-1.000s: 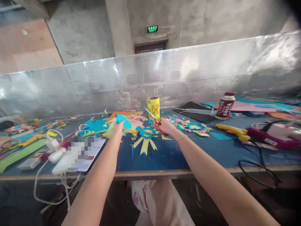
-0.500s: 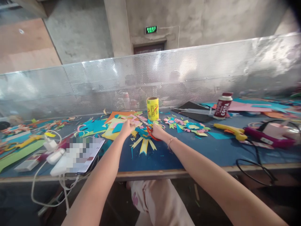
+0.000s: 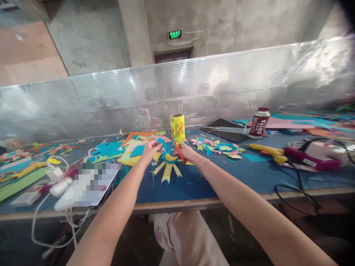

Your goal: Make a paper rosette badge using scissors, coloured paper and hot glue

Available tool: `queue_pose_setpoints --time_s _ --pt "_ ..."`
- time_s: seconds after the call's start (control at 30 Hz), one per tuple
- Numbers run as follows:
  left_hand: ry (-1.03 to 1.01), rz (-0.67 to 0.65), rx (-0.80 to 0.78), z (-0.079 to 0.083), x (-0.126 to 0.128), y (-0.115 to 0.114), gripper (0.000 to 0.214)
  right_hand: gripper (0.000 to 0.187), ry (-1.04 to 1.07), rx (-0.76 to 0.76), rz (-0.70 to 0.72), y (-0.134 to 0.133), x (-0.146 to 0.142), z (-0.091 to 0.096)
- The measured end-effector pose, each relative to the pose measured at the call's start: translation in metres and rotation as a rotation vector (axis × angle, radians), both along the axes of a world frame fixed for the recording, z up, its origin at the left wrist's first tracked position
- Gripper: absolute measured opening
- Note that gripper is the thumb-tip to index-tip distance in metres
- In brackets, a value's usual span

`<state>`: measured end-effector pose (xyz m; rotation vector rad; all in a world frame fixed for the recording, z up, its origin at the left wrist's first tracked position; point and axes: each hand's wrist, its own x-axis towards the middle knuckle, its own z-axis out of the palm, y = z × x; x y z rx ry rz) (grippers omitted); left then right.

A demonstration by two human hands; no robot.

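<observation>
Now left hand (image 3: 149, 149) pinches teal paper (image 3: 164, 145); right hand (image 3: 186, 150) grips red scissors (image 3: 179, 150)

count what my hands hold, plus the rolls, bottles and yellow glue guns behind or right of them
scissors, in right hand: 1
blue paper piece, in left hand: 1
yellow roll: 1
bottle: 1
yellow glue gun: 1
total: 5

Both arms reach forward, hands close together at 12 o'clock.
The bare left arm (image 3: 119, 207) rises from 7 o'clock and the right arm (image 3: 244, 205) from 4 o'clock. The left hand (image 3: 151, 149) pinches its fingertips toward 2 o'clock, and the right hand (image 3: 185, 150) is curled closed just beside it.
</observation>
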<state>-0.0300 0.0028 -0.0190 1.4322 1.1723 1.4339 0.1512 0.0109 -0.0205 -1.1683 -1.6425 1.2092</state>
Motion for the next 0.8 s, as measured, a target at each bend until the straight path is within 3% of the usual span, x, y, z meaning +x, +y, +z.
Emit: queue_pose_setpoints --time_s 0.17,0.3,0.47,0.8 --pt "-0.138 0.078 0.070 0.005 0.006 -0.004 0.019 0.025 0.142 -0.135 0.041 -0.012 -0.004 0.009" --pt "-0.212 0.099 0.053 0.008 0.008 -0.005 0.021 0.031 0.168 -0.109 0.043 -0.013 -0.008 0.009" --pt "-0.155 0.086 0.024 0.008 0.006 -0.004 0.022 0.039 0.196 -0.025 0.006 -0.011 -0.012 0.008" --pt "-0.088 0.026 -0.046 0.008 0.003 -0.005 0.011 0.020 0.212 -0.046 0.028 -0.008 -0.007 0.011"
